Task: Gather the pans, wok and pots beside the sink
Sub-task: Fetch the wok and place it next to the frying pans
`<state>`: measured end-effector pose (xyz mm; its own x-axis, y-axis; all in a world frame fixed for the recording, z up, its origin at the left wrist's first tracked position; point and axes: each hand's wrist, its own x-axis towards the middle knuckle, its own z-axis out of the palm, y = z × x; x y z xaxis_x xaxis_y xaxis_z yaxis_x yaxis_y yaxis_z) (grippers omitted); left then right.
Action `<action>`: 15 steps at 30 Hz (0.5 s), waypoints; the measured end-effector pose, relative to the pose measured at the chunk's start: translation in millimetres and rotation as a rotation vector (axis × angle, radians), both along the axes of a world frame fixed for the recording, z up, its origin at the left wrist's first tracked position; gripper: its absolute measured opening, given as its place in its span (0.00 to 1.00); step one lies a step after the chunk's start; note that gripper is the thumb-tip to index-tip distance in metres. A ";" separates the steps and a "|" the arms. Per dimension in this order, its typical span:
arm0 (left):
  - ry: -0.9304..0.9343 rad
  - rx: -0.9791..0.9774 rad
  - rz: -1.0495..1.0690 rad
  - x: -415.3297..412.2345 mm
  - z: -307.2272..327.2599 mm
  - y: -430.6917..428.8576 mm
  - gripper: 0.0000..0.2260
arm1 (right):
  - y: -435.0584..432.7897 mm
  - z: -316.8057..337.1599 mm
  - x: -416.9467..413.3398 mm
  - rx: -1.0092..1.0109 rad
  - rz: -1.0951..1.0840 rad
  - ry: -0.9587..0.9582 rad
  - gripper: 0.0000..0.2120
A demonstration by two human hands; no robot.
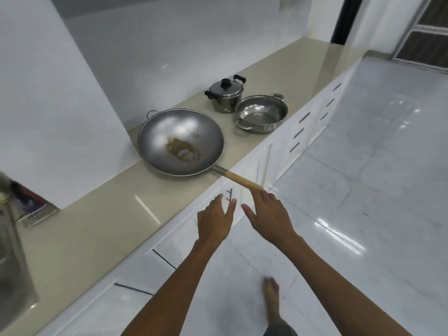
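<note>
A person reaches both bare hands toward a wok (180, 141) on a beige tabletop (97, 229), with the gathering of cookware beside the sink apparently yet to begin. The right hand (269, 214) is open, fingers spread, its fingertips (257, 191) at or just short of the end of the wok's wooden handle (242, 180), which juts past the tabletop edge over the white cabinets (169, 241); contact cannot be confirmed. The left hand (214, 220) is likewise open and empty, just beside the right. Neither grip has hold of anything.

The wok sits near the middle of the tabletop, a brown residue in its bowl. Beyond it stand a lidded steel pot (226, 94) with black handles and an open, shallow steel pot (261, 112), just beside each other. The sink (12, 270) shows only as a steel edge at far left, well apart from all three vessels.

The step in hand looks to be taking the wok first. Doing it well likely means closing the right hand fully around the wooden handle, while the left goes to the rim or the small loop handle (151, 113) on the far side, keeping the bowl level so the residue stays put during the carry toward the sink.
</note>
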<state>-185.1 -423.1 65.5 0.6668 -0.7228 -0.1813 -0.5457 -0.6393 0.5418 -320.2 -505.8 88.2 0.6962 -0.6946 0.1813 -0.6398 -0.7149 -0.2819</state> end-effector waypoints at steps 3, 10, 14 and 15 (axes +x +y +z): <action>0.166 -0.036 0.195 10.9 -11.7 -50.2 0.31 | -60.2 -15.2 14.0 0.031 0.076 0.006 0.25; 0.508 -0.165 0.660 33.8 -28.4 -149.8 0.27 | -157.8 -50.1 56.4 0.126 0.358 0.180 0.23; 0.828 -0.414 0.894 53.2 -37.7 -175.2 0.20 | -163.6 -66.1 75.8 0.574 0.235 0.007 0.26; 0.865 -0.448 0.927 57.9 -40.3 -180.8 0.19 | -166.3 -70.7 79.5 0.612 0.243 0.016 0.27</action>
